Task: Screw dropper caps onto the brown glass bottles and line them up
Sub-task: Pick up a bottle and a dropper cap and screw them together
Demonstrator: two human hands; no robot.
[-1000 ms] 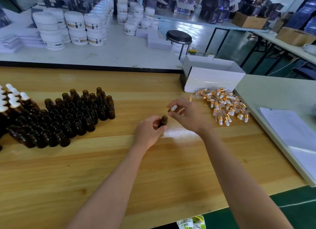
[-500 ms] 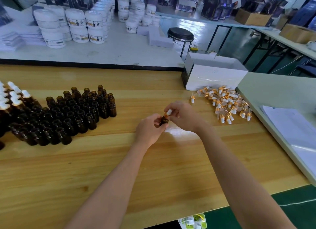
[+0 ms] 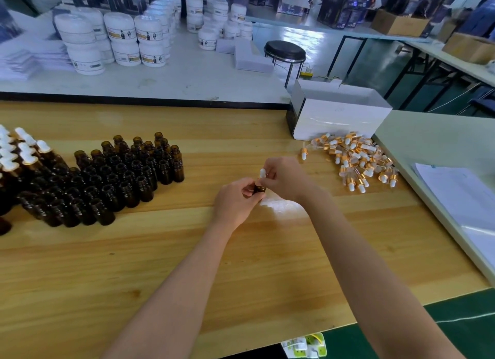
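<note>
My left hand [image 3: 235, 202] grips a small brown glass bottle [image 3: 259, 189] over the middle of the wooden table [image 3: 160, 265]. My right hand [image 3: 286, 177] pinches a dropper cap [image 3: 262, 173] with a white bulb, seated on the bottle's neck. To the left stands a block of several open brown bottles [image 3: 107, 181]. At the far left edge stand capped bottles [image 3: 18, 155] with white bulbs. A pile of loose gold-and-white dropper caps [image 3: 359, 163] lies to the right of my hands.
A white open box [image 3: 337, 117] sits behind the cap pile. White sheets of paper [image 3: 463, 200] lie on the grey table to the right. Beyond the wooden table, a white table carries stacked white jars [image 3: 120, 39]; a black stool [image 3: 284, 51] stands behind.
My right hand brought the dropper cap down from above the bottle onto its neck, and both hands closed together.
</note>
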